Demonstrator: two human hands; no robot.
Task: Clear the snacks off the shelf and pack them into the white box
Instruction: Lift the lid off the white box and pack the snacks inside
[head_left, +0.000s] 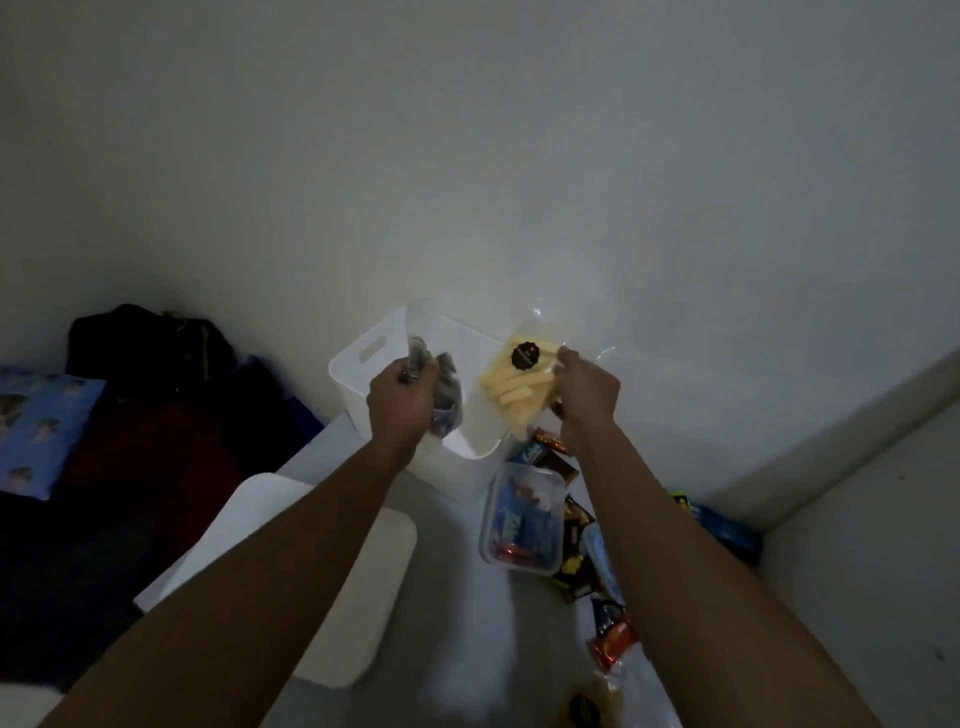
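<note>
A dark snack bag (447, 400) is gripped by the left hand (402, 397) and a bag of yellow sticks (514, 395) is pinched by the right hand (587, 395), both over the white box (363, 358). Packing is judged far from done: a filled clear tub (519, 519) and loose packets (613, 639) are left on the shelf (447, 519).

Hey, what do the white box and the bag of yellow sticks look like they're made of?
White box: looks like matte, slightly translucent plastic; thin moulded walls, rounded corners, a cut-out handle slot.
Bag: seems clear glossy plastic film; the yellow sticks show through, and its top edge crinkles and glints.
</note>
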